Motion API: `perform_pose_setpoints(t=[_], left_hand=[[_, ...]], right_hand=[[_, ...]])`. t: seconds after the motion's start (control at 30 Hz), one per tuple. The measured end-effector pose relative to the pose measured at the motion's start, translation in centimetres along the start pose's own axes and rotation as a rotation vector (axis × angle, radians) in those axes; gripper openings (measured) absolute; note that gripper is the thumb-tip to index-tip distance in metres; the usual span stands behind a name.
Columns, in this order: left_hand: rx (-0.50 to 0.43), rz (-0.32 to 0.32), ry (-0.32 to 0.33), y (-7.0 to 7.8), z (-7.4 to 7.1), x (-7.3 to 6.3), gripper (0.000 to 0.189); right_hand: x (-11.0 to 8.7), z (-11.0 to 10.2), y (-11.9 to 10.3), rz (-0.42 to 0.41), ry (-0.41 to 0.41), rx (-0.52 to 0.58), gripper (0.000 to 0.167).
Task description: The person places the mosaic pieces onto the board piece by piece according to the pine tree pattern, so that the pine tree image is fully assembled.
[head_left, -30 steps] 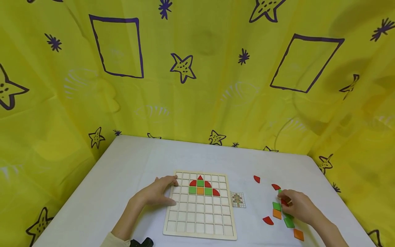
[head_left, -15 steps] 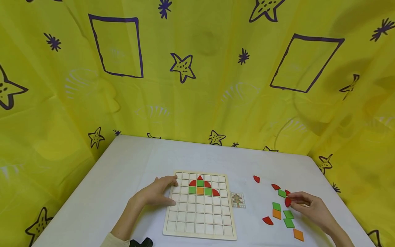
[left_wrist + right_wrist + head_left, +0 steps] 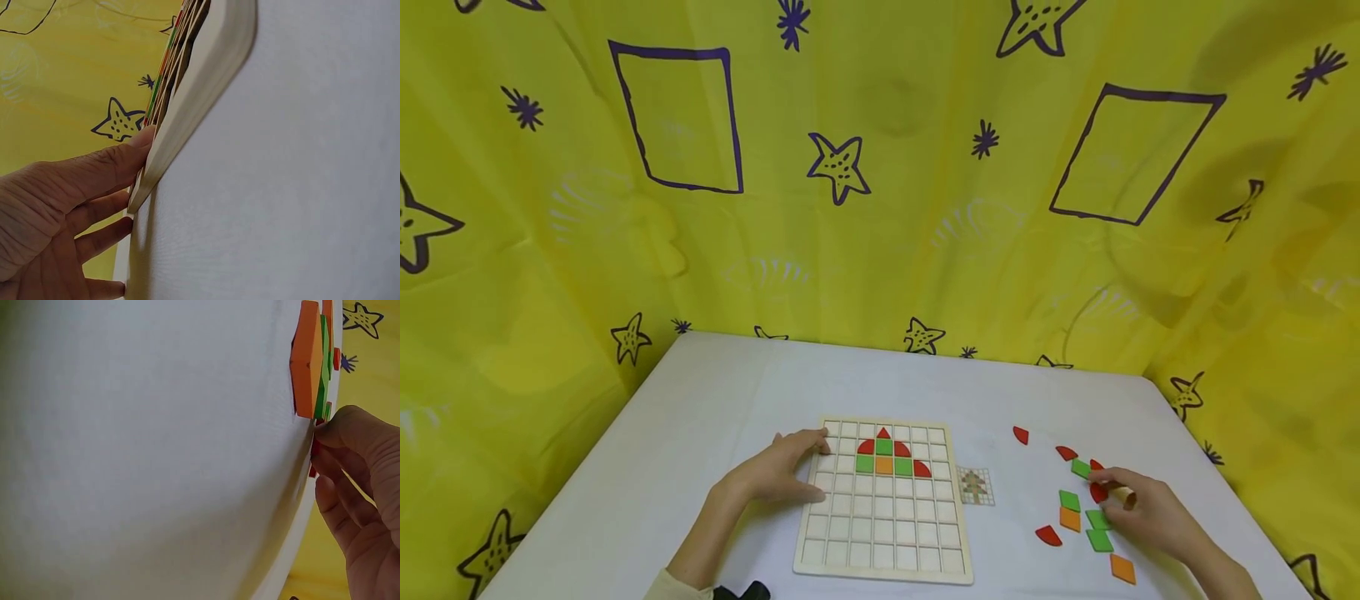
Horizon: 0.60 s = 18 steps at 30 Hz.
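Note:
My left hand (image 3: pixel 778 471) rests at the left edge of a pale wooden grid board (image 3: pixel 880 537), thumb and fingertips touching its rim. In the left wrist view, the thumb lies on the rim of the board (image 3: pixel 187 109), with the other fingers spread beside it. Red, green and orange tiles fill several upper cells in a stepped shape, a red triangle (image 3: pixel 883 433) on top. At the right, my right hand (image 3: pixel 1142 508) pinches a red quarter-circle tile (image 3: pixel 1098 492) between thumb and finger, low over the table; the fingers partly hide it.
Loose tiles lie around the right hand: a red quarter-circle (image 3: pixel 1048 536), a green tile (image 3: pixel 1069 501), an orange tile (image 3: pixel 1123 569) and several others. A small printed pattern card (image 3: pixel 975 486) touches the board's right side. A yellow curtain (image 3: pixel 895 250) surrounds the white table (image 3: pixel 722 375).
The right hand has drawn slightly rightward with the red quarter-circle tile, uncovering green tiles beneath it. The left hand holds its place on the board. The head view has shifted slightly.

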<state>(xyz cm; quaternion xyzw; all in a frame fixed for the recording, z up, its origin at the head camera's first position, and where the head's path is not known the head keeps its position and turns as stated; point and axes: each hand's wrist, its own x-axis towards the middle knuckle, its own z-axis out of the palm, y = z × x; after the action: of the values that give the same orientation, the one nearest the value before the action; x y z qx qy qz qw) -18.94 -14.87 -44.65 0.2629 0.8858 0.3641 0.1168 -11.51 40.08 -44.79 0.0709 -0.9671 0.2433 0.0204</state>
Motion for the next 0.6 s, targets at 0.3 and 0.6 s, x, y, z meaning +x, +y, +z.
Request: perform_pose_setpoints(t=[0.3,0.6], left_hand=[[0.008,0.004,0.007,0.0,0.1,-0.1,0.048],[0.01,0.003,0.0,0.0,0.0,-0.1,0.048]], right_hand=[[0.5,0.1,-0.7,-0.04,-0.01,-0.043,0.024],[1.1,0.2,-1.7,-0.021,-0.013,-0.018,0.019]])
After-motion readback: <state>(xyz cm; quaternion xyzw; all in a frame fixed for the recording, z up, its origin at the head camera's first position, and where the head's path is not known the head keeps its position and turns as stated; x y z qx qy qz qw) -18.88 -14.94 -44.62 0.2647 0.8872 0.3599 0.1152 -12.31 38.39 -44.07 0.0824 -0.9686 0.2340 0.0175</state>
